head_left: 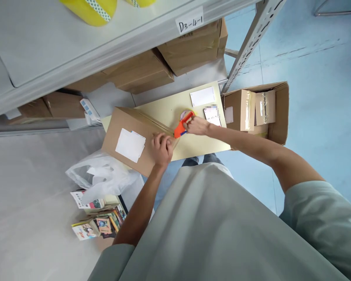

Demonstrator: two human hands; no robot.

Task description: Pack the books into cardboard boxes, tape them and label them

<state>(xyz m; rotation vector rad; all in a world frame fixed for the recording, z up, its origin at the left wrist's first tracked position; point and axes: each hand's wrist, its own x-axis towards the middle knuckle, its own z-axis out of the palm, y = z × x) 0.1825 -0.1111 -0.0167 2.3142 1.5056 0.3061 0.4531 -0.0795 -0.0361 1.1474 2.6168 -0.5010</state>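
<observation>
A closed cardboard box (pixel 108 144) lies slanted on a pale yellow tabletop (pixel 160 103), with white paper labels (pixel 130 144) on its upper face. My left hand (pixel 163 151) rests on the box near its right end, fingers apart and slightly bent. An orange tape dispenser (pixel 181 128) carrying a tape roll is gripped in my right hand (pixel 196 125), right at the box's right edge. Clear tape is hard to make out there. Beside my right wrist lie a phone-like device (pixel 212 116) with a lit screen and a white sheet (pixel 202 96).
An open carton (pixel 283 113) with smaller boxes stands right of the table. Overhead runs a metal shelf (pixel 152 29) bearing yellow tape rolls (pixel 98 11); boxes (pixel 143 72) sit below it. A plastic bag (pixel 105 175) and stacked books (pixel 105 222) are at lower left.
</observation>
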